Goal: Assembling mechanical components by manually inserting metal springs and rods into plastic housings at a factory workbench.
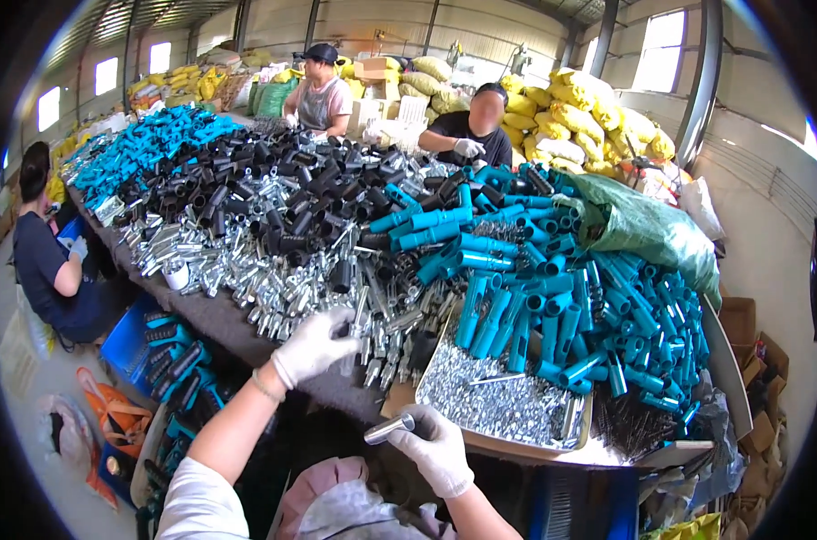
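My right hand (437, 452), in a white glove, pinches a short shiny metal tube (389, 429) between thumb and fingers, in front of the table's near edge. Further up and to the left, my left hand (316, 347), also gloved, reaches to the edge of a heap of silver metal parts (273, 292). Its thumb and fingers are apart, with the fingertips close to the pieces; whether they touch one is not clear. A shallow tray (498, 400) filled with small silver pieces lies to the right of my hands.
Teal plastic tubes (561, 297) are piled on the right, partly under a green sack (647, 220). Black tubular parts (291, 184) cover the middle, and more teal parts (152, 148) the far left. Co-workers sit around the table. A blue crate (131, 346) stands lower left.
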`<state>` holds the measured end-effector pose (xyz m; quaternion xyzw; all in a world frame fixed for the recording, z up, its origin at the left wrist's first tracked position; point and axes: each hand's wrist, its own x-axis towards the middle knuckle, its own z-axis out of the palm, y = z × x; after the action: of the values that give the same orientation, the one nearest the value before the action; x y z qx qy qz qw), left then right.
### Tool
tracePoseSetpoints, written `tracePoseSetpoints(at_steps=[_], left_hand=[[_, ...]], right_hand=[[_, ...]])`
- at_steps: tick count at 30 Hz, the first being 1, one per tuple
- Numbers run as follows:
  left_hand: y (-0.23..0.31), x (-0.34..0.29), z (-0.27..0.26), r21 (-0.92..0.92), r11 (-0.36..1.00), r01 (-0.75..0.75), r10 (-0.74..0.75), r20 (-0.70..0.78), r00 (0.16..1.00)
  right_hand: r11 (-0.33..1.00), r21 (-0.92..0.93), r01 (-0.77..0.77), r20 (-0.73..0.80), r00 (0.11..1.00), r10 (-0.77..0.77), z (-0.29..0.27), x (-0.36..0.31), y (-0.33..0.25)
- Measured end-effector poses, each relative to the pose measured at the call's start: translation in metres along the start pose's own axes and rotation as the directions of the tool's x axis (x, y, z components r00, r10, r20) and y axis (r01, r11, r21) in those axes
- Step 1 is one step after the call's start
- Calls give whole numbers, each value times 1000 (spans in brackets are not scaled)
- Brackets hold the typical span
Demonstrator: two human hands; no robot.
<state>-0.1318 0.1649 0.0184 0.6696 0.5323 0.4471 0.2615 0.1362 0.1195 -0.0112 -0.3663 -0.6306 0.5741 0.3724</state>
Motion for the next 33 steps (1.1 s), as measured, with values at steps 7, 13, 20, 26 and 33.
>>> tracePoseSetpoints(at_steps=[7,13,20,26,33], left_hand=[[74,-90,45,-100,991,-88,84,-46,995],[50,-114,54,135,942,-308,290,139,947],[58,-130,55,187,982,32,-17,-85,996],[46,-158,64,70,994,84,-77,-104,992],[39,-164,57,70,985,158,-148,-125,981]], right_hand=[[824,-553,122,66,993,-103,13,-13,-14],[783,-614,99,114,993,-36,8,-7,-30],[696,-657,290,414,910,11,-4,101,-86],[-181,-973,145,210,880,-426,-8,241,-61],[-35,-993,112,118,953,-278,-3,257,-55]])
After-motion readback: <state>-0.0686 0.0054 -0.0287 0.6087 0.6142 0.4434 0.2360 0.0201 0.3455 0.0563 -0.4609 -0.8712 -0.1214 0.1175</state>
